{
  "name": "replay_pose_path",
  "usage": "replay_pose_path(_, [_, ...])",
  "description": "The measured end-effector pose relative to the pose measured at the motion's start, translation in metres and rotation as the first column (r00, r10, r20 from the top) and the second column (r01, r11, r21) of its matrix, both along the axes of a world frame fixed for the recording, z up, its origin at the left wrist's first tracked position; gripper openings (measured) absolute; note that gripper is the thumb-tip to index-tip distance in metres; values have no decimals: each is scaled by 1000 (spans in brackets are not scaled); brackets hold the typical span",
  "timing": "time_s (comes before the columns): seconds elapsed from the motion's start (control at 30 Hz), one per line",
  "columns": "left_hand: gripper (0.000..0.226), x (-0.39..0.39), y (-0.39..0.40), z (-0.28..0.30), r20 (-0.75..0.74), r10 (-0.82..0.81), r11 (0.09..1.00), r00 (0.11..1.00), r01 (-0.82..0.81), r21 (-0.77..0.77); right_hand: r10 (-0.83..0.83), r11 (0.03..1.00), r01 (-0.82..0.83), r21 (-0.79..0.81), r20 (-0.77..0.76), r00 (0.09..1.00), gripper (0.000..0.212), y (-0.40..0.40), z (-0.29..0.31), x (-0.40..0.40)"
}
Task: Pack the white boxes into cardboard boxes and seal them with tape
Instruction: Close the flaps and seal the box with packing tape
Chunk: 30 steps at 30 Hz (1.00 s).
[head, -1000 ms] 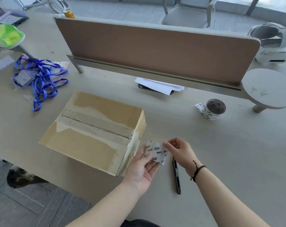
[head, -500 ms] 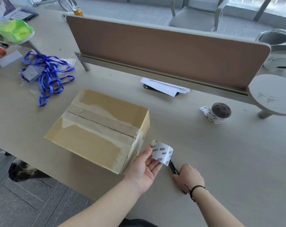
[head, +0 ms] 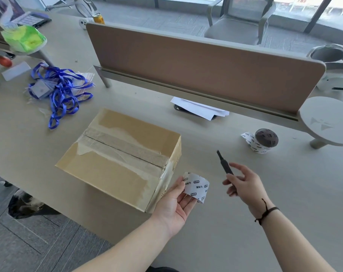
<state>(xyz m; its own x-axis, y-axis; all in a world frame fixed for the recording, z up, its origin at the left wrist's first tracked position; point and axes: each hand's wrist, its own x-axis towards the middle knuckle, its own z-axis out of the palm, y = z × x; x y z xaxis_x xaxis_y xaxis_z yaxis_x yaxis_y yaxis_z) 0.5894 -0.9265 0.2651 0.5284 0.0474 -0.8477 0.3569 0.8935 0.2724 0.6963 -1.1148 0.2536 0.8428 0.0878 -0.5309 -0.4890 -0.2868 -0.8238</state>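
Your cardboard box (head: 119, 160) sits closed near the front edge of the desk (head: 284, 193), its top flaps already run over with tape along the centre seam and down the right end. No white boxes are visible; presumably they are inside.

Your left hand (head: 174, 203) lies palm up just beside the box's near right corner, fingers nearly straight, with the thumb and fingertips lightly pinching a short curled strip of printed tape (head: 197, 186). Your right hand (head: 243, 183) is lifted off the desk to the right of that strip, its fingers curled round the lower end of a slim black tool (head: 224, 165), possibly a cutter or a pen, tip pointing up and away. The tape roll (head: 264, 141) stands well apart at the far right.

You look to be in the sealing step, with a loose piece in hand. The next move likely calls for either trimming that strip with the tool or pressing it onto the box's right end; keep the sticky face off your fingers and lay it flat from one edge.
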Motion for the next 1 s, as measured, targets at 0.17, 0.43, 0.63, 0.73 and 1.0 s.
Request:
replay_pose_path(0.17, [30, 0, 3, 2, -3, -12, 1000, 1000, 12, -7, 66, 973, -61, 223, -17, 998, 17, 18, 35, 9])
replay_pose_path(0.43, [32, -1, 6, 1, 7, -29, 999, 1000, 30, -22, 114, 732, -81, 677, -5, 993, 80, 24, 51, 20])
replay_pose_path(0.63, [29, 0, 4, -1, -4, -21, 1000, 1000, 21, -12, -74, 871, 49, 489, 31, 997, 20, 49, 49, 35])
replay_pose_path(0.73, [29, 1, 3, -2, -13, -18, 1000, 1000, 18, -4, 70, 925, -76, 371, 32, 997, 28, 66, 39, 38])
replay_pose_path(1.0, [29, 0, 2, -1, -19, -30, 999, 999, 30, 13, 490, 857, -510, 73, 187, 851, 39, 96, 45, 46])
